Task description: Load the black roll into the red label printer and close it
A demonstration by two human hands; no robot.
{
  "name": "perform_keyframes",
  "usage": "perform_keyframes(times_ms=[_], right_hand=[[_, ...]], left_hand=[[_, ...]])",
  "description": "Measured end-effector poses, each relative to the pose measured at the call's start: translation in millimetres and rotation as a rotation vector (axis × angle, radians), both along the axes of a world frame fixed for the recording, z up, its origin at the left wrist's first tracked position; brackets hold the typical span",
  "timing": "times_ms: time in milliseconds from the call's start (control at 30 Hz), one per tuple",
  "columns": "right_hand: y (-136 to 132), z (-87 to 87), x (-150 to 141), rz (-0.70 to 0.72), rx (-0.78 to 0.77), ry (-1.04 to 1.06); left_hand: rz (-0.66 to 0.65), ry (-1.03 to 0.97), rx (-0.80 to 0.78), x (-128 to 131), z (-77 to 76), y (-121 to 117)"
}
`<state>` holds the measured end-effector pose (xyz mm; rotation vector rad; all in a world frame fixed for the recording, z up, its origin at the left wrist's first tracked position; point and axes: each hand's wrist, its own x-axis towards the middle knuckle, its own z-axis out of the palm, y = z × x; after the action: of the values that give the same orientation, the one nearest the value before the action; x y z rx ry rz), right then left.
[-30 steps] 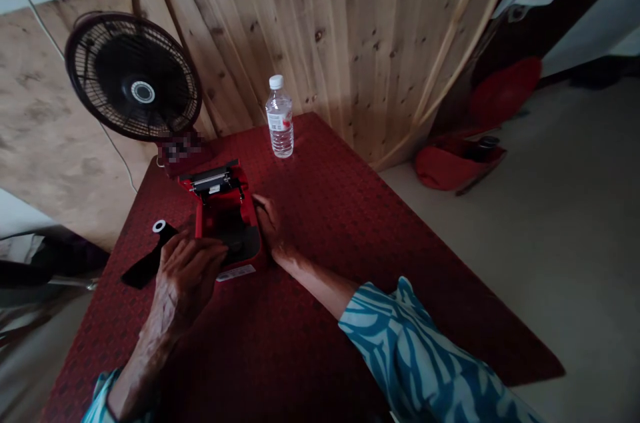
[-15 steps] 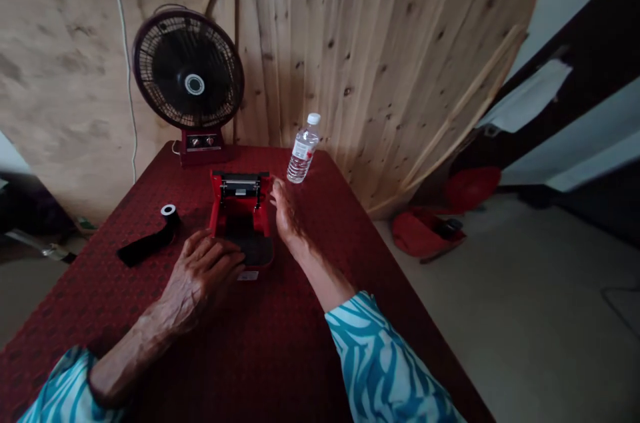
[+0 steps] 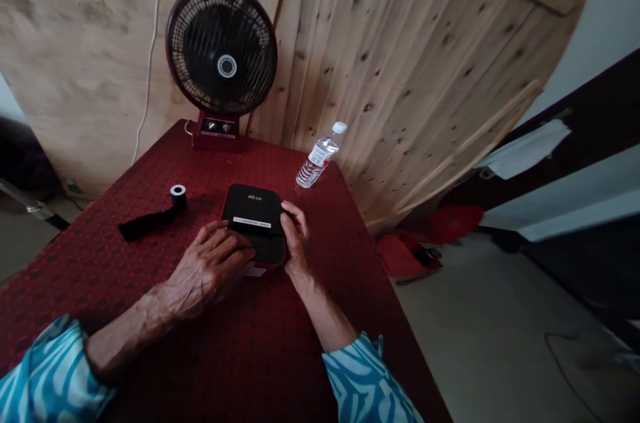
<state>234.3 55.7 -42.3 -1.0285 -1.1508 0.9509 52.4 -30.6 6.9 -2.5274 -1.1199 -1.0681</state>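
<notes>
A small red label printer [image 3: 254, 200] with a black lid sits on the table between my hands. Its lid is down over the inside, with a white printed strip along the lid's front edge. My left hand [image 3: 215, 260] holds the front left of the printer, fingers bent across its black front part. Along the right side is my right hand [image 3: 297, 236], its fingers bent against the lid's edge and the thumb side partly hidden. A roll of black strip [image 3: 177, 195] with a white core stands to the left, its loose end trailing over the tablecloth.
A dark red fan [image 3: 223, 53] stands at the table's back left. Behind the printer, to the right, is a clear water bottle [image 3: 319, 158] with a white cap. Wooden boards [image 3: 400, 70] lean behind the table. A red container [image 3: 407, 253] lies on the floor at right.
The printer's raised lid has come down, covering the inside. My right hand has moved nearer along the printer's right side. My left hand stays at the front, and the view has shifted.
</notes>
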Motion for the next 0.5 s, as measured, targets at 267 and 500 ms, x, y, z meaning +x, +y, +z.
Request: perform_keyframes(times_ms=[267, 500], right_hand=[[-0.6, -3.4, -4.9, 0.039, -0.090, 0.058], [0.1, -6.7, -5.4, -0.015, 0.049, 0.040]], left_hand=[[0.220, -0.056, -0.035, -26.6, -4.2, 13.6], [0.199, -0.032, -0.090, -31.6, -14.3, 14.2]])
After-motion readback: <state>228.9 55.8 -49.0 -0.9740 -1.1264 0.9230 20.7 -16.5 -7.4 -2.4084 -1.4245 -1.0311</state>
